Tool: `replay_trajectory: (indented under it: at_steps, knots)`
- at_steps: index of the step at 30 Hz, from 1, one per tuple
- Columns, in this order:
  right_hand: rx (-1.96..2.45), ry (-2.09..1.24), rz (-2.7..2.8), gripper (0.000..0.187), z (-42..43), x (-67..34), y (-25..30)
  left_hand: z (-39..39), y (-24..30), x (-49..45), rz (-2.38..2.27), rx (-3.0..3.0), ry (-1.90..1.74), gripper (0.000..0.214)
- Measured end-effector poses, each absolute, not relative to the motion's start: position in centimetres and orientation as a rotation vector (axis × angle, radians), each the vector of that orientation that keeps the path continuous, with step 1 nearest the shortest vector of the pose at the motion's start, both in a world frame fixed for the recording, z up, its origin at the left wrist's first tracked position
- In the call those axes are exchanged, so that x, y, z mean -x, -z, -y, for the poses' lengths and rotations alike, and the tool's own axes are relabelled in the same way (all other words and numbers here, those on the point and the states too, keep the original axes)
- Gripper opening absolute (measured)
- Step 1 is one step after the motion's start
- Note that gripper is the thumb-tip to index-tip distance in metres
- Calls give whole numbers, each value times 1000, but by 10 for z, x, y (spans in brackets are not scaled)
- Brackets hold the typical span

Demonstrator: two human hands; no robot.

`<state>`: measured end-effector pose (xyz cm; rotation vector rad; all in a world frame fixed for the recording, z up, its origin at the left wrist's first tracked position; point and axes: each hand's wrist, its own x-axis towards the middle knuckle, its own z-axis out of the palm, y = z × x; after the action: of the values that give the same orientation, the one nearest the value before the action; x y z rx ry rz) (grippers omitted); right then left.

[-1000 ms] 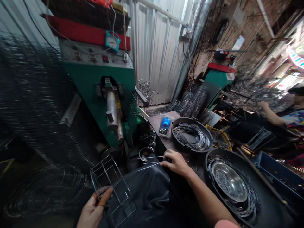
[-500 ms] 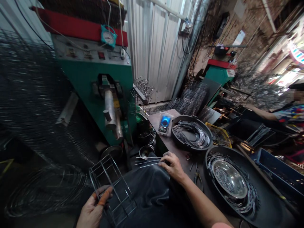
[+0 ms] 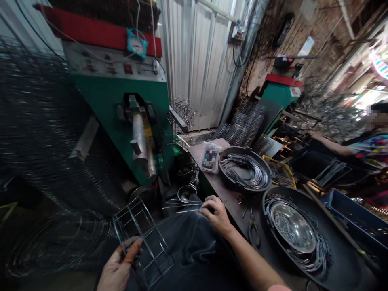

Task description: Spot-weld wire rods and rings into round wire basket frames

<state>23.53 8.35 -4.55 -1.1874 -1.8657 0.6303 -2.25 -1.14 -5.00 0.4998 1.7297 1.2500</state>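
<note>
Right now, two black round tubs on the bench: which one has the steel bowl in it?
The nearer tub, front right, with wire loops around the steel bowl. The farther tub holds wire loops but no bowl.

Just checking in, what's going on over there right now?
A person's left hand holds a rectangular wire rack, while their right hand grips a few straight wire rods. Pliers lie on the bench beside a black tub of curved wire. A green machine stands ahead, and a co-worker is at work off to the right.
</note>
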Motion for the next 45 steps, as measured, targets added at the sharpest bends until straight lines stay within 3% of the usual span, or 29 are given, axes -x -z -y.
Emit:
replay_trajectory:
  at_steps: [45]
  knots:
    - [1174,-648,1807,15,-80,-235,54,11,56,20,-1710,-408,-1302,67]
